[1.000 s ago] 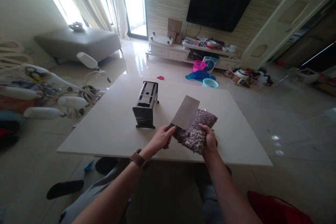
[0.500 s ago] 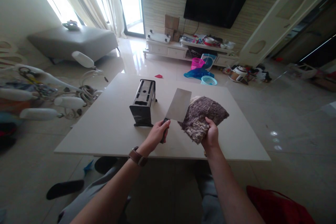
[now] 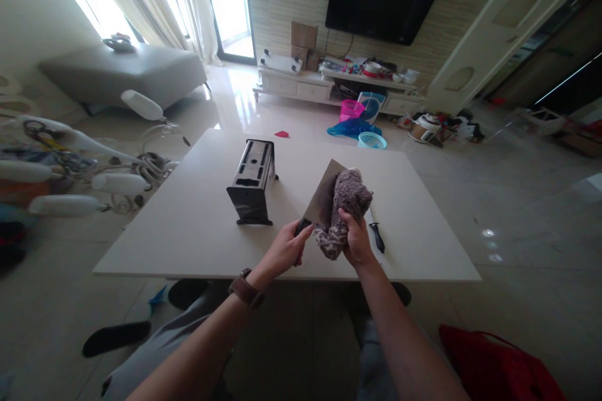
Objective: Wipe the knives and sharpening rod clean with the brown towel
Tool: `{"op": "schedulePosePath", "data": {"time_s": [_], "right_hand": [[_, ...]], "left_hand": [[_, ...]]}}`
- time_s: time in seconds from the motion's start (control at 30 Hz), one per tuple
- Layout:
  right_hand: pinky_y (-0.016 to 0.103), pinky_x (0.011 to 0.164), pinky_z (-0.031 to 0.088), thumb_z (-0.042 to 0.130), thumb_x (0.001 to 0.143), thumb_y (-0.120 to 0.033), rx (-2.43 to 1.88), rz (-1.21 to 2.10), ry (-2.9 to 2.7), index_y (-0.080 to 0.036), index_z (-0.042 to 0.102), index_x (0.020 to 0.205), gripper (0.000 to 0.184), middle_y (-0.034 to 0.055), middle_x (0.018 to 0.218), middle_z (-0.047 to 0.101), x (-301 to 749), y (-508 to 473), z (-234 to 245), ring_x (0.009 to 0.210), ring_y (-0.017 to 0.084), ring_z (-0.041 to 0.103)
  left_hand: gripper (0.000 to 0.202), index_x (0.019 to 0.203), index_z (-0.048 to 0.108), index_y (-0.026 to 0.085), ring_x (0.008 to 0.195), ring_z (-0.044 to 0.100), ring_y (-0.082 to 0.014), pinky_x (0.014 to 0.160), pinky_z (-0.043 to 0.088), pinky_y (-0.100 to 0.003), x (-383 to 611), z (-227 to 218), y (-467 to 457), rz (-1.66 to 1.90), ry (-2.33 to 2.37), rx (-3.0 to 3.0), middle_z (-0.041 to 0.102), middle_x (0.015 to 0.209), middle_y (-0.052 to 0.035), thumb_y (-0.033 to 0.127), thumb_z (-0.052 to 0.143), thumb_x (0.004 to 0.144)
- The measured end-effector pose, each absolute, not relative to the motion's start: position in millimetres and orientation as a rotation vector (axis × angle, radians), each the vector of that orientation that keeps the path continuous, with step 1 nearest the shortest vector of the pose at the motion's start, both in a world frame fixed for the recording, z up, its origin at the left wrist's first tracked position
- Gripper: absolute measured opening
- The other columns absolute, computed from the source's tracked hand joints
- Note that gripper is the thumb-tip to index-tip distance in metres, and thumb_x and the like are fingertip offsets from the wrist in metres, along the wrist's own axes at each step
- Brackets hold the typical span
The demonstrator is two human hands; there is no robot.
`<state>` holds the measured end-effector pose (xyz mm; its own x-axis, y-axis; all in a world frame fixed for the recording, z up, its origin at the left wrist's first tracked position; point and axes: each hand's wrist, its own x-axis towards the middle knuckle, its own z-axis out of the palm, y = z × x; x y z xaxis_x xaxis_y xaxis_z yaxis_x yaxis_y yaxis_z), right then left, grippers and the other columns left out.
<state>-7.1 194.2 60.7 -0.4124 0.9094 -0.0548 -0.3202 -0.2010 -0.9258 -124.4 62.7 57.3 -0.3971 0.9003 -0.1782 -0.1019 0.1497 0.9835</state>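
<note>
My left hand (image 3: pixel 288 244) is closed round the black handle of a cleaver (image 3: pixel 324 191), its broad steel blade tilted up and away from me. In my right hand (image 3: pixel 356 239) is a fluffy grey-brown cloth (image 3: pixel 350 197), bunched up and lying against the right side of the blade. To the left stands a steel and black knife block (image 3: pixel 254 182) with slots in its top. Right of my right hand, a knife with a black handle (image 3: pixel 377 238) lies on the white table (image 3: pixel 188 232), its blade partly hidden by the cloth.
Beyond the table are a light blue basket (image 3: pixel 371 140), a pink basket (image 3: pixel 351 109) and a blue plastic bag (image 3: pixel 348 128) on the floor. A lamp with white shades (image 3: pixel 123 183) stands at the left. A red bag (image 3: pixel 493 363) lies at the lower right.
The cloth, spread out before, is now folded in my right hand and pressed against the cleaver blade. My right hand has moved left, uncovering the knife on the table.
</note>
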Motion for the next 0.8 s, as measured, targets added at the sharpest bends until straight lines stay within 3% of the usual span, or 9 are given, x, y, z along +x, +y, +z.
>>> {"op": "schedulePosePath", "data": {"time_s": [0.13,0.33,0.5,0.8], "right_hand": [[0.035,0.085,0.06,0.087,0.068,-0.031,-0.831,1.787,-1.136,-0.021,0.076,0.102,0.037,0.0009,0.1,0.08,-7,188,63,0.089,0.02,0.074],[0.034,0.091,0.059,0.089,0.069,-0.028,-0.819,1.654,-1.276,-0.02,0.076,0.11,0.044,0.0025,0.108,0.08,-11,184,56,0.096,0.019,0.073],[0.031,0.084,0.061,0.087,0.068,-0.025,-0.834,1.526,-1.147,-0.02,0.076,0.109,0.043,0.0006,0.102,0.08,-6,205,62,0.088,0.017,0.074],[0.028,0.083,0.061,0.085,0.07,-0.027,-0.844,1.643,-1.19,-0.021,0.074,0.11,0.041,0.0004,0.105,0.08,-7,190,53,0.091,0.016,0.074]], "left_hand": [[0.042,0.084,0.048,0.021,0.03,0.044,-0.0096,0.031,0.035,-0.018,-126,57,64,1.443,1.487,0.759,0.047,0.046,0.0098,0.062,0.057,0.091],[0.043,0.083,0.047,0.022,0.029,0.044,-0.0096,0.03,0.034,-0.019,-130,61,64,1.464,1.456,0.708,0.047,0.047,0.0097,0.062,0.059,0.089],[0.04,0.081,0.047,0.021,0.031,0.043,-0.0083,0.031,0.035,-0.018,-127,65,59,1.374,1.459,0.815,0.046,0.048,0.0097,0.058,0.058,0.092],[0.04,0.081,0.047,0.021,0.029,0.042,-0.0087,0.029,0.031,-0.018,-135,65,53,1.333,1.512,0.758,0.046,0.047,0.0095,0.059,0.057,0.091]]}}
